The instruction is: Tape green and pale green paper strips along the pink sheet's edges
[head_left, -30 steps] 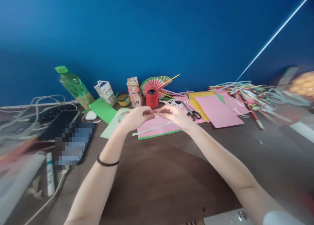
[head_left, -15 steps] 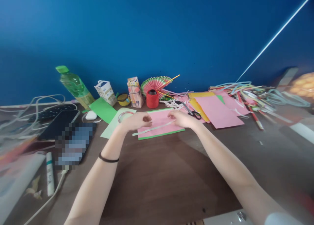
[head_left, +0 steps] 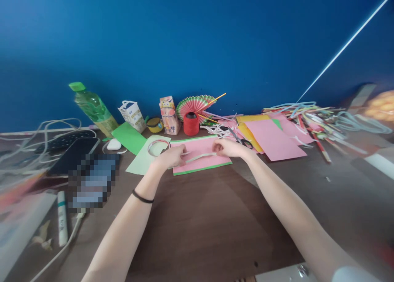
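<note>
My right hand (head_left: 227, 147) is closed in a pinch on one end of a narrow pale strip (head_left: 201, 155), which looks like tape. At the strip's other end, the fingers of my left hand (head_left: 174, 156) are closed around it. Between the hands the strip bows slightly over a pink sheet (head_left: 201, 144) with green edges, lying flat on the desk. Just behind my left hand, a roll of tape (head_left: 150, 148) rests on a pale green sheet (head_left: 138, 161). Black-handled scissors (head_left: 246, 143) lie just past my right hand.
Along the blue wall stand a green bottle (head_left: 95, 109), small cartons (head_left: 168, 118), a red thread spool (head_left: 191, 125) and a paper fan (head_left: 191, 105). Pink sheets (head_left: 275, 140) and a pile of sticks (head_left: 317, 126) lie right. Phones (head_left: 74, 155), cables and a marker (head_left: 62, 220) are left.
My left hand has moved down and toward me onto the strip's left end, which stuck out loose before. The strip now bows between both hands. My right hand has barely shifted.
</note>
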### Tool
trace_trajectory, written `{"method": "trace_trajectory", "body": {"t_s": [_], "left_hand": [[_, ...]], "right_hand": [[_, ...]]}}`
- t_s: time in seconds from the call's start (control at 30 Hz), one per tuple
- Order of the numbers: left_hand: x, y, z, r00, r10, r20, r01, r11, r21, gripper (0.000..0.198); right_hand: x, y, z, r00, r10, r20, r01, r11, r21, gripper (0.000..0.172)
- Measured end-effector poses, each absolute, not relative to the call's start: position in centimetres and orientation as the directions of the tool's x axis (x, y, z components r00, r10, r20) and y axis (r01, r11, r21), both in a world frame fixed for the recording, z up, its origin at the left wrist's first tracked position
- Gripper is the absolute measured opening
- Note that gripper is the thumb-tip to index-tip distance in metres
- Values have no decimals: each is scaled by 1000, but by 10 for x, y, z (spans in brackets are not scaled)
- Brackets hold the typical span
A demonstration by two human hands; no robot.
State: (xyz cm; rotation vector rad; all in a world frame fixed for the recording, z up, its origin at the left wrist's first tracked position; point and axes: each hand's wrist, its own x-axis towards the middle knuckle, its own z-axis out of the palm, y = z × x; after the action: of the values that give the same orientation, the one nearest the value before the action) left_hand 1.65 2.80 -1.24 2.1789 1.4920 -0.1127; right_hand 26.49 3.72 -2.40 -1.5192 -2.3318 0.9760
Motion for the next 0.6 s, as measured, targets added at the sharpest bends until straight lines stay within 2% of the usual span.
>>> {"method": "trace_trajectory", "body": {"t_s": [0.1,0.23,0.3,0.4,0.47,0.6], "left_hand": [[21,24,2,398,871,-286,878,-271,395,24],[29,15,19,407,904,-127,752,-253,609,24],[31,12,22,482,869,-114,633,-255,731,27],[28,12,22,559,822,-107,408,-161,899,35],[25,14,23,531,844,-76,326,-121,938,37],[23,14,27,490,871,-34,336,-152,930,28]], "right_hand": [[264,35,-15,-454,876,-165,710,243,-661,24],[263,29,-2,-479,864,-154,567,171,-805,26],[263,26,4,-509,850,-135,508,170,-844,27],[263,23,13,-500,861,-98,495,191,-848,26],[264,21,19,-471,878,-84,485,178,-856,24],[265,16,29,-475,880,-22,367,175,-914,21]]}}
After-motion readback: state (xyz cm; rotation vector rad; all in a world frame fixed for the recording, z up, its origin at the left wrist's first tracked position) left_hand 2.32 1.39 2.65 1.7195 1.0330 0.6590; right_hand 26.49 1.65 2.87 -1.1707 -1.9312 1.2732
